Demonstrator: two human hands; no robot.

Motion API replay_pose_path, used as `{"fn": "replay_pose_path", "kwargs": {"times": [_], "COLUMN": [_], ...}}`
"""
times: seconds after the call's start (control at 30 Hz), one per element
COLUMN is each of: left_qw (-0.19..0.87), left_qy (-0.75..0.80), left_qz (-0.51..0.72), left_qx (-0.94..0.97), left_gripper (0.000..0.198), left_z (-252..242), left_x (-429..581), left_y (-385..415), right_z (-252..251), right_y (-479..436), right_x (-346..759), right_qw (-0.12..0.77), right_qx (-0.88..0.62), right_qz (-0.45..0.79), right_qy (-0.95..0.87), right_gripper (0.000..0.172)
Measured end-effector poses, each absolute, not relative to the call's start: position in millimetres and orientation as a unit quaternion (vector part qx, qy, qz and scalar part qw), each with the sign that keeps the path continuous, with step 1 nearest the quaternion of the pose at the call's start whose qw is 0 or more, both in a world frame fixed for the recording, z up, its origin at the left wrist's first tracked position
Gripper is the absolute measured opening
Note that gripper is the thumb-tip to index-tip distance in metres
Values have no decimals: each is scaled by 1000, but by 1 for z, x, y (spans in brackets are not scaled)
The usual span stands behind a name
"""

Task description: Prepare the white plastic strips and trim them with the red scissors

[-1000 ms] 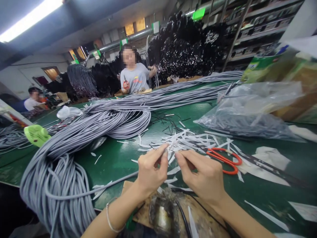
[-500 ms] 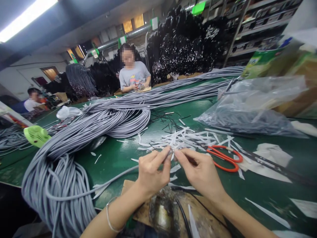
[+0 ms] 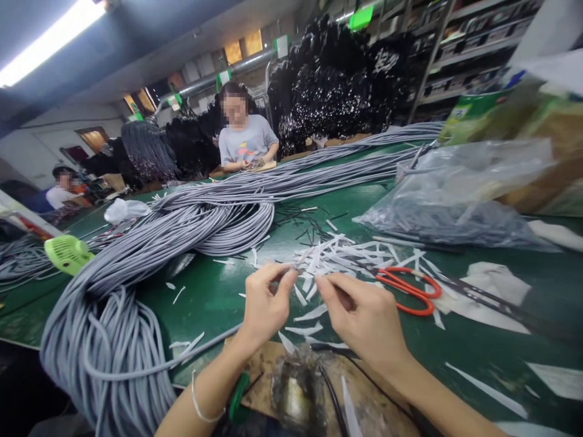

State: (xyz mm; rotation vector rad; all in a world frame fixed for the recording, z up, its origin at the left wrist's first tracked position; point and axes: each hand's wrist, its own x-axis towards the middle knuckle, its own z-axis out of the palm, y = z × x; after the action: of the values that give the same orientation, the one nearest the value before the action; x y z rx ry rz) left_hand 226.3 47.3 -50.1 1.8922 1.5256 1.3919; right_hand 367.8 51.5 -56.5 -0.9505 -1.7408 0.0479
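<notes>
Clock centred on the gap between the fingertips, 12 pointing away from the wearer. Left hand [image 3: 268, 297] at 8 o'clock, thumb and forefinger pinching what looks like the end of 1 grey cable [image 3: 207, 349]; the cable runs in behind that hand from 8 o'clock, where a thick grey coil [image 3: 118, 340] hangs over the edge of the green table [image 3: 214, 291]. Right hand [image 3: 364, 315] at 4, thumb and forefinger tips drawn together, apart from the left; whether anything fine sits between them, cannot tell. Loose white strips [image 3: 334, 258] from 12 to 2, just beyond the hands; orange-handled scissors [image 3: 412, 292] at 3, untouched. Grimy metal fixture [image 3: 294, 394] at 6, between the forearms. Co-worker [image 3: 248, 145] at 11, across the table. Step in hand, my reading: fingertip work on the cable end, left steadying, right handling the fine part. Next move, I judge, calls for a firm left pinch, a light right touch, and enough slack that the coil's weight doesn't tug.
</notes>
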Motion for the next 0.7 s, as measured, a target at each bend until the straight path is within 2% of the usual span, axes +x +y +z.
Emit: {"fn": "replay_pose_path", "kwargs": {"times": [0.1, 0.23, 0.33, 0.43, 0.57, 0.7], "left_qw": [192, 163, 148, 182, 229, 220], "left_qy": [518, 503, 496, 500, 508, 495], "left_qz": [479, 472, 479, 500, 525, 524], "left_qx": [682, 705, 709, 683, 644, 657], "left_gripper": [28, 28, 24, 22, 24, 22], "left_z": [-49, -50, -52, -52, -51, -52], "left_x": [227, 228, 228, 228, 227, 228], "left_y": [43, 41, 41, 42, 42, 40], "right_z": [-57, -57, -56, -54, -54, -53], "right_y": [53, 51, 52, 54, 52, 52], "right_x": [367, 363, 364, 367, 368, 367], "right_qw": [548, 548, 543, 526, 520, 519], "right_qx": [-399, -392, -402, -407, -405, -402], "right_qz": [27, 69, 149, 226, 214, 189], "right_qy": [-735, -736, -722, -711, -721, -730], "right_gripper": [32, 33, 36, 38, 38, 38]}}
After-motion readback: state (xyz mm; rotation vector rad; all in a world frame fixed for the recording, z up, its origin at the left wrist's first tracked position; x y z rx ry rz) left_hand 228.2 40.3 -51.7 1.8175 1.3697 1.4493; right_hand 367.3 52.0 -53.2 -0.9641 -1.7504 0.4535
